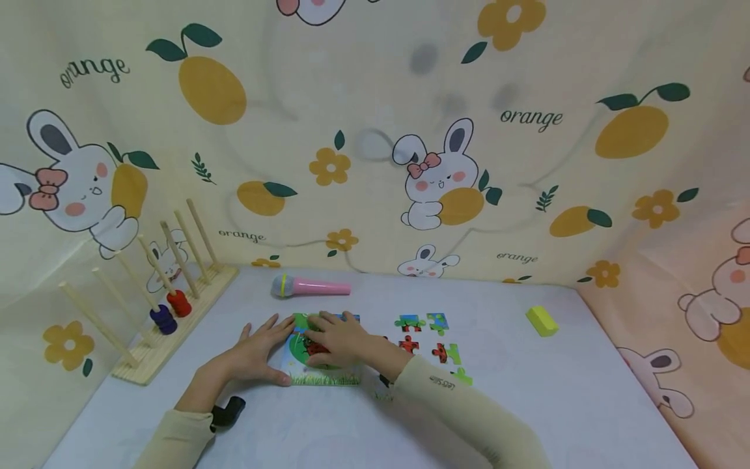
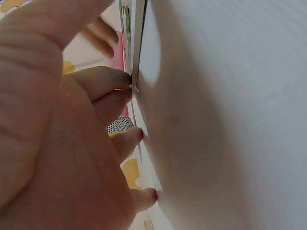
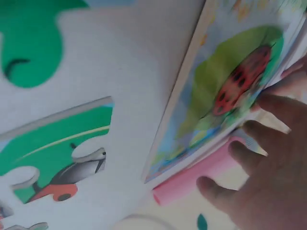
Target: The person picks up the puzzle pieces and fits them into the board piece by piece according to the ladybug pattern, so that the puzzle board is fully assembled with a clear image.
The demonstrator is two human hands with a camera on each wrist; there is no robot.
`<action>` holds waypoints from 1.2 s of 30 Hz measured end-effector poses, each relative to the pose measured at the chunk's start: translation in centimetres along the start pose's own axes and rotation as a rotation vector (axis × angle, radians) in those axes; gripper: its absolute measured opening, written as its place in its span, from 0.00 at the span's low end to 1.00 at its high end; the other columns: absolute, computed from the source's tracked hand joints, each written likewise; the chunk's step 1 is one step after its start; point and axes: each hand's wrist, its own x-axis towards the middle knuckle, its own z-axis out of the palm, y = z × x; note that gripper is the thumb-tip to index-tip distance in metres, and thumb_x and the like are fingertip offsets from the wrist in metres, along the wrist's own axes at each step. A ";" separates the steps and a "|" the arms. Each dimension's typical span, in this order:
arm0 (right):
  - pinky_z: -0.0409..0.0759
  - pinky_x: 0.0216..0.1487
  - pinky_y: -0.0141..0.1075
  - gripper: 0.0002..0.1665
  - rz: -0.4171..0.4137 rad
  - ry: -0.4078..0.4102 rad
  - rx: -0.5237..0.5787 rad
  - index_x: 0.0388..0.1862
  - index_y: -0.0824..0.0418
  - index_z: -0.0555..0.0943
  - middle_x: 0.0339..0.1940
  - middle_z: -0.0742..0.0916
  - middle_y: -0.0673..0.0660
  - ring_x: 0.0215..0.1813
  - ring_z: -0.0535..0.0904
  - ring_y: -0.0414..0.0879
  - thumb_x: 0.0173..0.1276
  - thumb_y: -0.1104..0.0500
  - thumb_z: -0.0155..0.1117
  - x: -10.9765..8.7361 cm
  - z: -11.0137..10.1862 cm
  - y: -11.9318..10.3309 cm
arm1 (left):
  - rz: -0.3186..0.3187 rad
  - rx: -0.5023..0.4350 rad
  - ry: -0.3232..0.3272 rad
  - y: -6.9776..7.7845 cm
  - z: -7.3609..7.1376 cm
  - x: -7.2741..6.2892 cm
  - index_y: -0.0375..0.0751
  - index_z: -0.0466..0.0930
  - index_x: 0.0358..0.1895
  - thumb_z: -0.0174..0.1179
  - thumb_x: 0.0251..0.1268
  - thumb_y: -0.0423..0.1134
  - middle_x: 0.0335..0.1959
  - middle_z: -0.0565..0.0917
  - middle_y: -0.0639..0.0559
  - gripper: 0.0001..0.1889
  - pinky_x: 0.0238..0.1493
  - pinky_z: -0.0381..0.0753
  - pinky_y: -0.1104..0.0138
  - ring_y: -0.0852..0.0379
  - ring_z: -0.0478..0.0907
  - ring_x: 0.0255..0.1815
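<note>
A ladybug puzzle board lies flat on the white table, its ladybug picture partly covered by the right hand in the head view. My left hand rests at the board's left side, fingers spread, with the thumb at its near corner; in the left wrist view fingertips touch the board's edge. My right hand reaches over the upper part of the board, fingers loosely bent and fingertips near its surface. Whether a piece lies under those fingertips is hidden.
Loose puzzle pieces lie right of the board, some behind the right forearm. A pink toy microphone lies behind it. A wooden peg rack with red and blue rings stands left, and a yellow block sits far right.
</note>
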 end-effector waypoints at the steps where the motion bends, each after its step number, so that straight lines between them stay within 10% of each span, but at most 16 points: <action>1: 0.58 0.74 0.60 0.41 -0.006 -0.027 -0.006 0.80 0.45 0.61 0.82 0.59 0.50 0.81 0.51 0.51 0.74 0.29 0.43 -0.3 0.0 -0.1 | 0.002 -0.001 0.000 -0.1 0.0 0.0 0.36 0.58 0.77 0.75 0.43 0.64 0.81 0.52 0.43 0.60 0.64 0.32 0.23 0.32 0.39 0.79; 27: 0.47 0.76 0.62 0.44 0.008 -0.050 0.163 0.83 0.45 0.50 0.83 0.51 0.49 0.82 0.44 0.51 0.75 0.28 0.39 -0.4 1.1 -0.1 | 0.017 -0.017 -0.002 -0.2 0.3 0.2 0.36 0.57 0.77 0.75 0.43 0.65 0.81 0.52 0.44 0.60 0.64 0.32 0.24 0.32 0.39 0.80; 36: 0.64 0.68 0.63 0.23 0.121 0.197 0.231 0.62 0.56 0.80 0.64 0.80 0.57 0.67 0.73 0.54 0.71 0.51 0.66 -2.2 0.8 6.0 | -0.012 0.005 0.010 -0.4 0.4 0.2 0.37 0.58 0.77 0.76 0.41 0.65 0.81 0.53 0.44 0.61 0.66 0.31 0.25 0.33 0.39 0.80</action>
